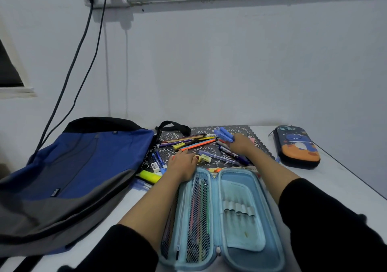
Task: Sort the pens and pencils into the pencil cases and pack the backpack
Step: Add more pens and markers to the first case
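A light blue pencil case [240, 215] lies open in front of me, with pencils behind the mesh of its left half. Behind it, loose pens and pencils [188, 142] are scattered on a dark patterned mat [240, 130]. My right hand [240, 144] holds a bundle of blue pens [224, 134] above the mat. My left hand [183, 164] rests on the mat by the case's top left corner, next to a yellow eraser [206, 158]. A blue and grey backpack [73, 167] lies flat on the left. A closed dark dinosaur pencil case [297, 146] sits at the far right.
A yellow highlighter [149, 176] and a white eraser [155, 166] lie between the backpack and the open case. Two cables [83, 52] hang from wall sockets down behind the backpack. The white table's right edge [356, 175] runs diagonally past the dinosaur case.
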